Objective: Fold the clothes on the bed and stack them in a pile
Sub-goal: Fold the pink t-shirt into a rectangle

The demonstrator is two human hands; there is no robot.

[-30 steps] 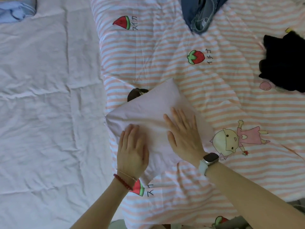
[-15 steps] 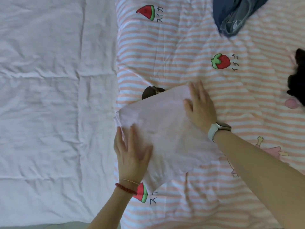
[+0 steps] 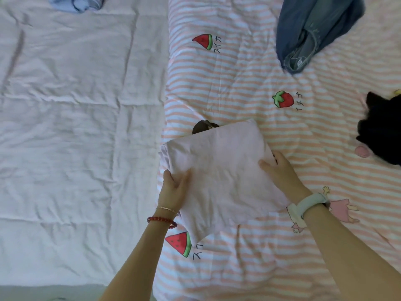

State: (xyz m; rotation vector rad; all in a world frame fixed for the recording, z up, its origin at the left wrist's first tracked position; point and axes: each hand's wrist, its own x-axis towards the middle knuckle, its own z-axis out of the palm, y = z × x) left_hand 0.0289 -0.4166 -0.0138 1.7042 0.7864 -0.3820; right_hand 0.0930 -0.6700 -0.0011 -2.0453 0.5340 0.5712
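Observation:
A pale pink folded garment point(image 3: 219, 170) lies on the striped quilt point(image 3: 249, 88) in the middle of the view. My left hand point(image 3: 173, 187) grips its left edge, thumb on top and fingers tucked under the cloth. My right hand point(image 3: 280, 172) grips the right edge the same way, fingers curled under. A small dark shape point(image 3: 202, 126) peeks out behind the garment's far edge.
Crumpled blue jeans point(image 3: 312, 33) lie at the far right of the quilt. A black garment point(image 3: 382, 129) sits at the right edge. A light blue cloth point(image 3: 76, 3) lies at the top left on the white sheet point(image 3: 76, 137).
Both hands went from pressing flat on top of the pink garment to its two side edges, where the fingers now curl under it.

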